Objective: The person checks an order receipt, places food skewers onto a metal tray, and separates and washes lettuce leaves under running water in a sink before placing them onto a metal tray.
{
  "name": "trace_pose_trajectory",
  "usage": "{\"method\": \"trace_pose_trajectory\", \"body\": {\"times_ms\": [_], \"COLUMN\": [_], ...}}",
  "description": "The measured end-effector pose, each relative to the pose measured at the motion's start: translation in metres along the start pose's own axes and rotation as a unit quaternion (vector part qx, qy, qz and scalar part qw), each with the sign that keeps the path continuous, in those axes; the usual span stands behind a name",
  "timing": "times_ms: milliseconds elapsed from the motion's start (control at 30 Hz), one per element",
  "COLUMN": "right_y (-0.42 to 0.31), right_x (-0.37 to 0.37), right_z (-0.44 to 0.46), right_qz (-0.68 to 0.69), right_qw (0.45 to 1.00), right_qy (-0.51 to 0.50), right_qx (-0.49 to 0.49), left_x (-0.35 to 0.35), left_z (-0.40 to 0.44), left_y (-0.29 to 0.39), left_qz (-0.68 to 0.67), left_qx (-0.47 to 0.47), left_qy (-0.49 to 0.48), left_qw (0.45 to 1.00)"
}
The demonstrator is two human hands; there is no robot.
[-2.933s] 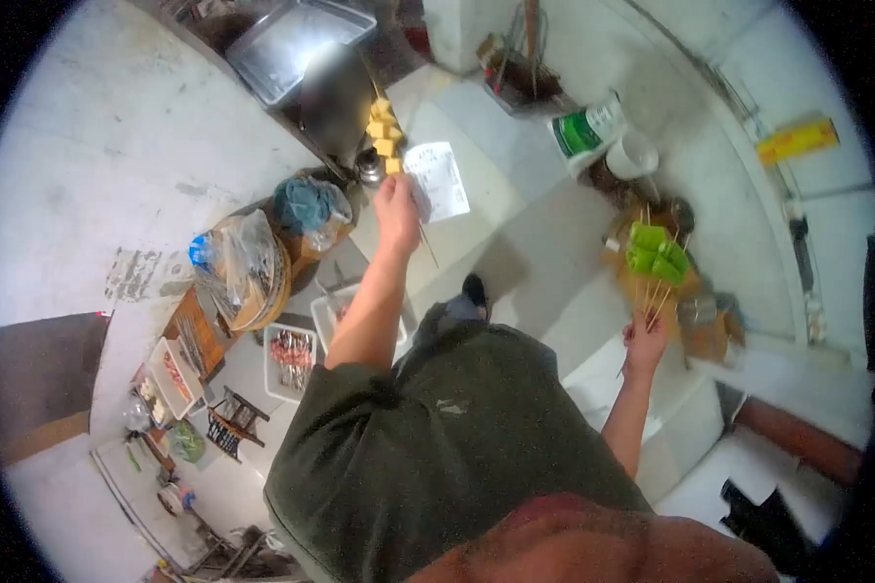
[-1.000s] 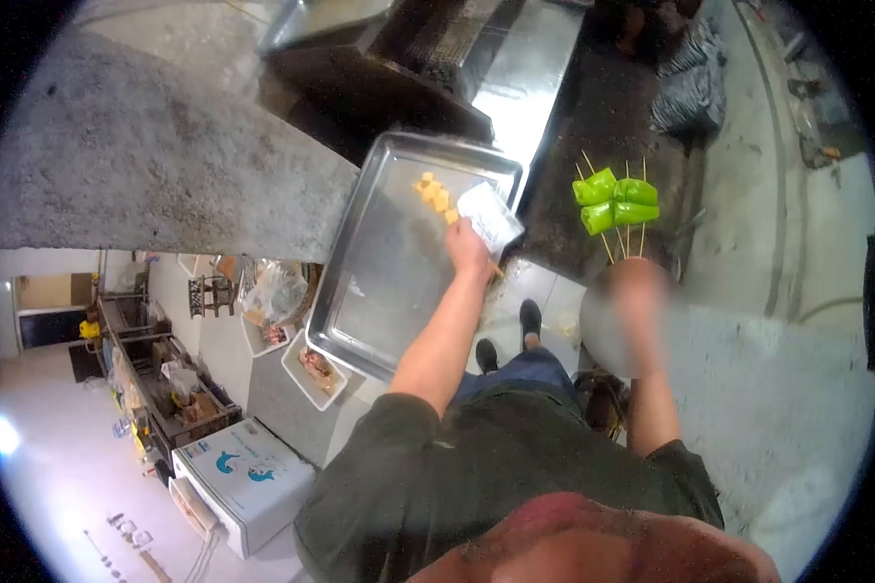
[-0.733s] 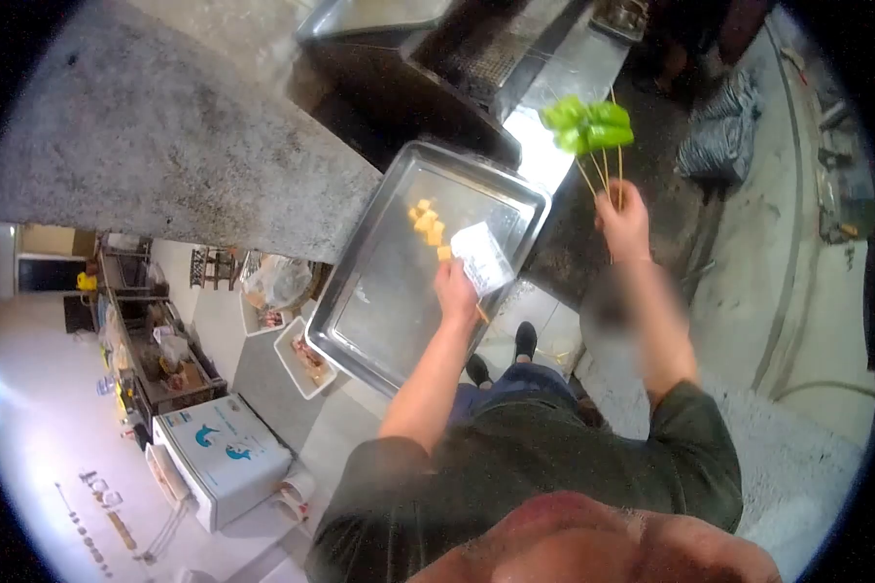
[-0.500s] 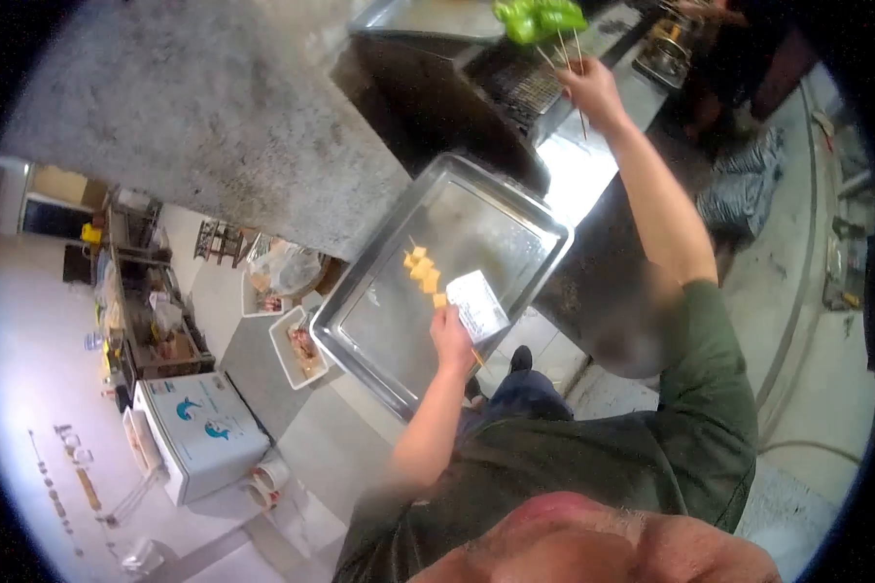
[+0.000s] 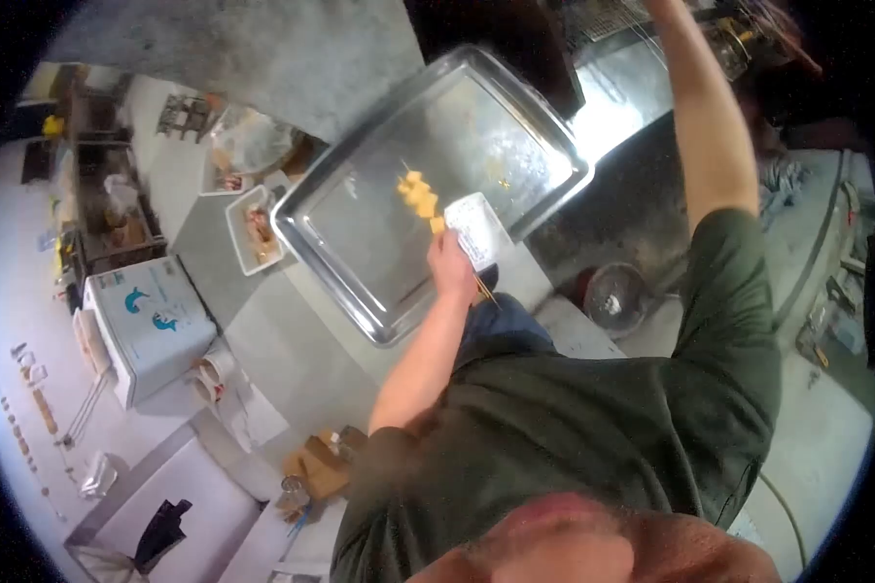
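My left hand (image 5: 447, 260) is closed on a skewer of yellow cubes (image 5: 417, 193) and a white slip with printed lines (image 5: 477, 231). It is over the near side of a large metal tray (image 5: 384, 170). The thin stick ends (image 5: 486, 291) poke out below my fist. What the cubes are made of I cannot make out. My right forearm (image 5: 705, 107) reaches up to the top edge of the view, and my right hand lies beyond it. Close to the forearm's upper end is a grill grate (image 5: 598, 17). The green peppers are out of view.
On the left stand white bins with food pieces (image 5: 255, 231), a white box with blue dolphins (image 5: 151, 316) and shelves (image 5: 117, 199). A round pan (image 5: 614, 299) sits below the dark counter at right. Concrete (image 5: 233, 53) borders the tray's far side. Part of another person shows at top right.
My right arm has stretched farther up, carrying the hand and green pepper skewers out of view. The view has shifted, so the tray appears higher. My left hand keeps its hold.
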State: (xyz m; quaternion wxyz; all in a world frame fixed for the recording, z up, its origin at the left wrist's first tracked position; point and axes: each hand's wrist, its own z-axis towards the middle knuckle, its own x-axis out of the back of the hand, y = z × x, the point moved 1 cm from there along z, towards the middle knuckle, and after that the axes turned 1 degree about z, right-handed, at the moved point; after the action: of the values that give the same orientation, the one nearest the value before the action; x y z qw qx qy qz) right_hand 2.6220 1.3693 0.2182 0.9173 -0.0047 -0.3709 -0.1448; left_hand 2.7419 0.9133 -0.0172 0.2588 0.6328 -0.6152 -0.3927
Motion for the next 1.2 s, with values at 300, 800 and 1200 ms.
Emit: {"method": "trace_pose_trajectory", "body": {"times_ms": [300,800,1200], "right_y": [-0.174,-0.180,-0.153], "right_x": [0.067,0.096,0.054], "right_z": [-0.351,-0.383,-0.425], "right_qz": [0.480,0.510,0.492], "right_qw": [0.566,0.410,0.421], "right_qy": [-0.282,-0.229,-0.173], "right_qx": [-0.608,-0.721,-0.743], "left_x": [-0.077,-0.158,-0.077], "left_z": [0.012,-0.011,0.000], "left_y": [-0.047,-0.063,-0.034], "left_qz": [-0.062,-0.142,0.038], "left_qx": [0.064,0.239,0.107], "left_qy": [0.010,-0.213,-0.177], "left_qw": [0.996,0.937,0.978]}}
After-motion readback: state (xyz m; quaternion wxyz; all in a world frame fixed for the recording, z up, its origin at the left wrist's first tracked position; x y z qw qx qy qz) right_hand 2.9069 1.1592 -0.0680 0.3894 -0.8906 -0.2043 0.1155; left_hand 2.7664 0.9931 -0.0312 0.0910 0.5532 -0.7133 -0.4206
